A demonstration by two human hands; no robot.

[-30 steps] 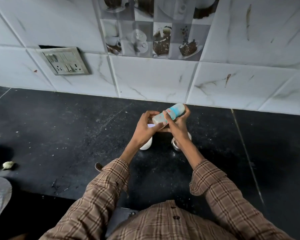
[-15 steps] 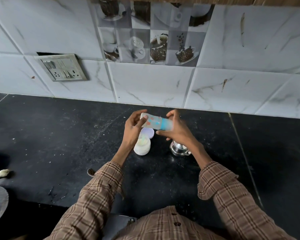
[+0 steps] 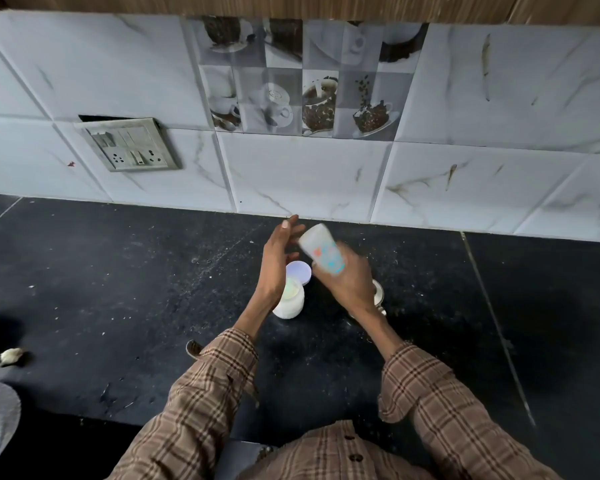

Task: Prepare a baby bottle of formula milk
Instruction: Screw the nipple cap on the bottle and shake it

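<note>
Below a strip of wood-grain cabinet, white marble-look wall tiles (image 3: 305, 171) fill the upper frame, with a panel of coffee-cup picture tiles (image 3: 300, 77) at top centre and a tilted grey switch-and-socket plate (image 3: 127, 145) at the left. A black speckled stone countertop (image 3: 118, 289) spans the lower frame. At centre the right hand (image 3: 349, 282) grips a translucent baby bottle with blue and orange print (image 3: 323, 249), tilted and blurred, above the counter. The left hand (image 3: 278, 258) is spread with straight fingers beside it. Beneath them stand a white open jar (image 3: 290, 301), its round white lid (image 3: 298, 273) and a steel cup (image 3: 377, 294).
</note>
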